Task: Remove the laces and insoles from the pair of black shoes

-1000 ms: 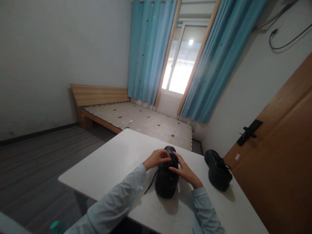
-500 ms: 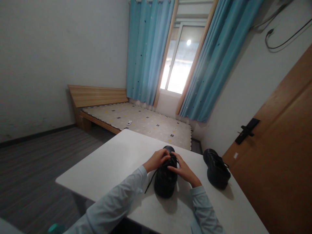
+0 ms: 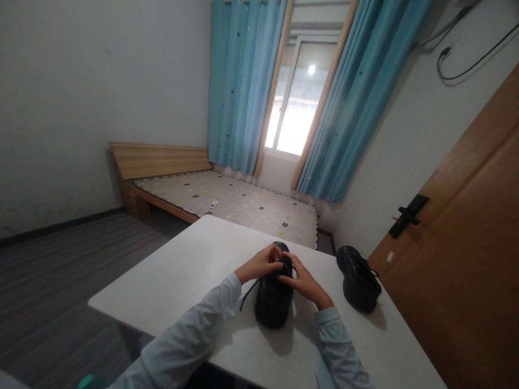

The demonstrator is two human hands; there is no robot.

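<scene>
A black lace-up shoe (image 3: pixel 272 309) stands on the white table (image 3: pixel 170 273), its heel end towards me. My left hand (image 3: pixel 260 264) is over the lacing from the left, thumb and fingers pinched together on the shoelace. From the other side, my right hand (image 3: pixel 303 279) curls its fingers and thumb round the upper part of the same shoe, close to the laces. One loose shoelace end (image 3: pixel 245 298) hangs out to the left. Exactly what lies between the fingertips is partly hidden.
A second black shoe (image 3: pixel 360 286) stands near the table's right edge. Behind the table is a bed (image 3: pixel 243 202) with a small white remote (image 3: pixel 213 204) on it. A wooden door (image 3: pixel 466 232) is at the right, and a green object (image 3: pixel 87 381) shows at bottom left.
The left fingers have drawn into a closer pinch at the laces. My right hand keeps nearly the same place, and the view has shifted very slightly.
</scene>
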